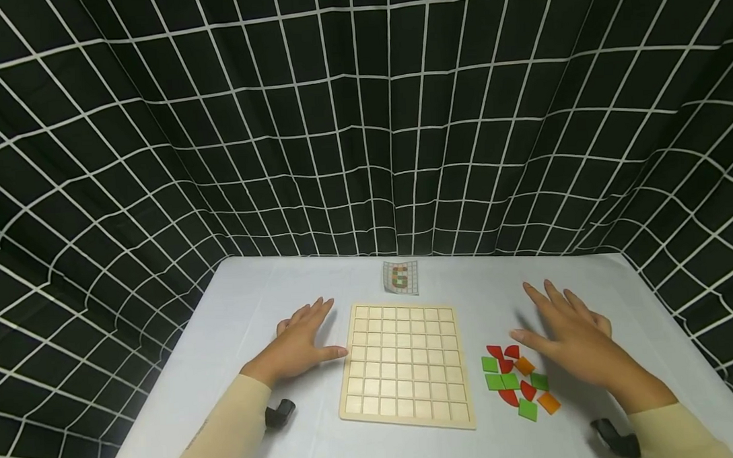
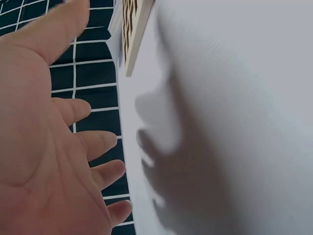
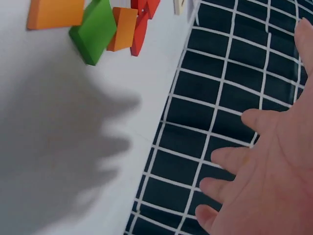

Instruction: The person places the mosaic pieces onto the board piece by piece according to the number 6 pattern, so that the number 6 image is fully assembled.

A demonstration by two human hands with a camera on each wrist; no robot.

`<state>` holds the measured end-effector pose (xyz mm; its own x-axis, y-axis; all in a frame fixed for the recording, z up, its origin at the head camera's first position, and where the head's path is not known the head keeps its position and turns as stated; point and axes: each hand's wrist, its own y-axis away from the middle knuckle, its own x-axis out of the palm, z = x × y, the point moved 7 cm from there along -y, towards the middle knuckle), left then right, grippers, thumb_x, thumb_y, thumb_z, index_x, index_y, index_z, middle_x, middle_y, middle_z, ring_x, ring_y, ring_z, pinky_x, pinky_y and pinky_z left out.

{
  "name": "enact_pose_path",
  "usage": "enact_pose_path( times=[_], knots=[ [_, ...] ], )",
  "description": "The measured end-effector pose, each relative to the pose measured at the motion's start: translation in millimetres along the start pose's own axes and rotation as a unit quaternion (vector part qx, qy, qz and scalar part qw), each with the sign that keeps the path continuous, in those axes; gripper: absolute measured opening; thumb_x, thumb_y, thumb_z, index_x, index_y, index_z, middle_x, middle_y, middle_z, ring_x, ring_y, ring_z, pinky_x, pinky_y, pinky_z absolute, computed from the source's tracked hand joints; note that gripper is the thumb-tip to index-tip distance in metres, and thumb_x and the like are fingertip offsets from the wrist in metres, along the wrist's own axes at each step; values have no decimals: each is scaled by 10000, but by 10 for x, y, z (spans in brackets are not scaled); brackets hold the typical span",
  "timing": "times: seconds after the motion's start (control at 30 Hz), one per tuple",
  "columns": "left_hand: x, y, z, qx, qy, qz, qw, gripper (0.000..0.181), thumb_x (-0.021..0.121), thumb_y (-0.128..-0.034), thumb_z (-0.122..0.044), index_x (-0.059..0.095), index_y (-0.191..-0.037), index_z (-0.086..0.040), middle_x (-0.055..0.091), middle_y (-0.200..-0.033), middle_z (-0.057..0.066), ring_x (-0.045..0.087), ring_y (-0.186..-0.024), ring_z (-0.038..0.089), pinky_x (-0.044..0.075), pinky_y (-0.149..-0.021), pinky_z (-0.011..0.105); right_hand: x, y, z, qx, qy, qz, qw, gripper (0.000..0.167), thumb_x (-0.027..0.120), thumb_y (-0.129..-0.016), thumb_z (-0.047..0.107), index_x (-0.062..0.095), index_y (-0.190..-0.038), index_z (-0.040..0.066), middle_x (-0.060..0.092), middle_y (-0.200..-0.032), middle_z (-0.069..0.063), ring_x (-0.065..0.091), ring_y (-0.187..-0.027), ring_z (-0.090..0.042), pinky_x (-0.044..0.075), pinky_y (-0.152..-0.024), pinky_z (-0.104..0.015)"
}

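Note:
A square wooden grid board (image 1: 405,364) lies on the white table, its cells bare. Just left of it my left hand (image 1: 302,342) hovers with fingers spread, the thumb near the board's edge; the left wrist view shows the bare palm (image 2: 29,142). To the board's right lie loose flat tiles: green squares (image 1: 528,409), orange squares (image 1: 549,403) and red quarter-circle pieces (image 1: 508,397). Beside these tiles, my right hand (image 1: 573,343) is held above the table, fingers extended and holding nothing. The right wrist view shows its palm (image 3: 274,171) and a green tile (image 3: 95,32).
A small printed card (image 1: 400,278) with a coloured G-like figure on a grid lies behind the board. Black curtains (image 1: 393,120) with white grid lines surround the white table (image 1: 271,279) at the back and sides. Black wrist mounts (image 1: 280,414) sit near both forearms.

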<state>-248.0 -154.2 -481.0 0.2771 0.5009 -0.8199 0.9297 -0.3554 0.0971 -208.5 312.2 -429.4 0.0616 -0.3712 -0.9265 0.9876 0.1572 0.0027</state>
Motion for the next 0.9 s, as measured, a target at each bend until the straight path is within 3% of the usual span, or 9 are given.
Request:
enact_pose_path(
  times=[0.17,0.37,0.5,0.6,0.73,0.8,0.9],
  knots=[
    [154,29,12,-39,280,-15,9996,1045,805,-919,-641,332,-1732,-186,262,-1779,105,161,-1631,394,99,-1232,693,41,92,-28,-101,-769,-28,9970,893,610,-1081,554,194,-1756,142,171,-1721,-372,144,-1509,-669,189,-953,-812],
    [293,53,-58,291,491,-219,9981,992,819,-928,-596,388,-1709,-163,306,-1764,91,207,-1622,384,108,-1238,670,121,178,-42,-286,-1565,-66,9872,771,565,-1116,427,243,-1742,112,242,-1705,-361,186,-1493,-663,165,-969,-877],
    [355,86,-114,427,796,-287,9955,943,844,-934,-528,424,-1691,-154,323,-1757,81,232,-1617,362,92,-1250,644,191,204,-68,-499,-2048,-103,9775,760,623,-1100,305,261,-1727,74,259,-1696,-363,199,-1492,-674,148,-1008,-930],
    [401,107,-124,496,870,-290,9946,917,861,-927,-497,458,-1673,-146,337,-1752,70,241,-1617,345,81,-1259,622,266,205,-117,-474,-2197,-76,9744,779,682,-1077,261,283,-1712,49,285,-1685,-360,253,-1492,-656,235,-1038,-904],
    [434,122,-78,509,776,-325,9952,867,882,-913,-460,518,-1636,-150,370,-1738,21,242,-1619,316,75,-1266,607,370,215,-204,-179,-2121,-59,9771,753,721,-1066,312,370,-1663,15,410,-1631,-324,396,-1448,-583,402,-1069,-773],
    [438,125,-53,530,745,-347,9952,832,888,-908,-451,553,-1611,-160,389,-1729,1,241,-1620,309,76,-1268,606,396,228,-251,-86,-2102,-125,9775,705,739,-1061,322,442,-1623,16,503,-1582,-276,484,-1403,-518,496,-1078,-581],
    [440,136,-27,558,775,-364,9948,794,899,-900,-442,593,-1580,-171,410,-1716,-19,238,-1622,307,74,-1267,605,437,250,-315,-78,-2302,-167,9730,609,763,-1052,268,538,-1558,17,625,-1481,-211,592,-1302,-428,508,-1009,-288]
  ],
)
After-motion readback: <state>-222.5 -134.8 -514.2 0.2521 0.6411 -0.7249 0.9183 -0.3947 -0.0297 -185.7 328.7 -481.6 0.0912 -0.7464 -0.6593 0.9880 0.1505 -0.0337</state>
